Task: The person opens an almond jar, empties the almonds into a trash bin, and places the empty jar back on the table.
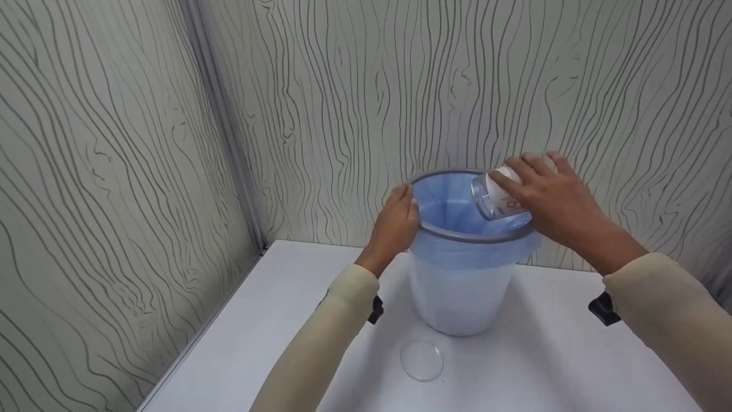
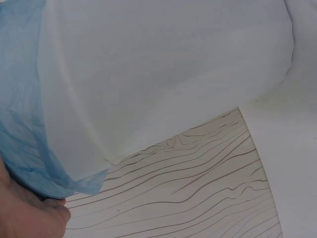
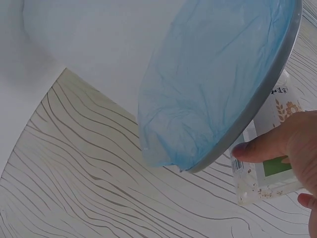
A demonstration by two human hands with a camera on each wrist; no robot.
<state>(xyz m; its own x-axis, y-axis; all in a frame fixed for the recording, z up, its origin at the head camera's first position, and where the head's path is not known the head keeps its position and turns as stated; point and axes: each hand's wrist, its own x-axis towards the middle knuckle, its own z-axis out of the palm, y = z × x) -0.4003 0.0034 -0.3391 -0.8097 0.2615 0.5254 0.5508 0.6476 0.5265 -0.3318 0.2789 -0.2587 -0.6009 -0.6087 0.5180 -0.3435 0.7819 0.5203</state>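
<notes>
Right hand: my right hand (image 1: 549,197) is wrapped around a clear jar (image 1: 498,197), fingers curled over its labelled side, holding it tipped with the open mouth pointing down into the bin (image 1: 460,286).
Left hand: my left hand (image 1: 394,223) pinches the bin's near-left rim, thumb over the grey ring, fingers on the folded-over blue bag (image 1: 452,209).
Jar position: it hangs over the right part of the bin's mouth, just above the rim; from the right wrist view the jar (image 3: 265,163) sits close against the grey ring.
Spill risk: I judge the jar's mouth is near enough to the edge that anything falling out could catch the rim and land on the table (image 1: 257,343).
Tip risk: the bin looks light; if my left hand pulls on the rim, it could lean or slide.
Bag risk: the liner could slip off the ring under my pinch.
Nearby: a clear round lid (image 1: 422,360) lies flat on the table just in front of the bin, apart from it.
Obstructions: the patterned wall (image 1: 343,86) stands close behind; nothing blocks the bin's mouth.
</notes>
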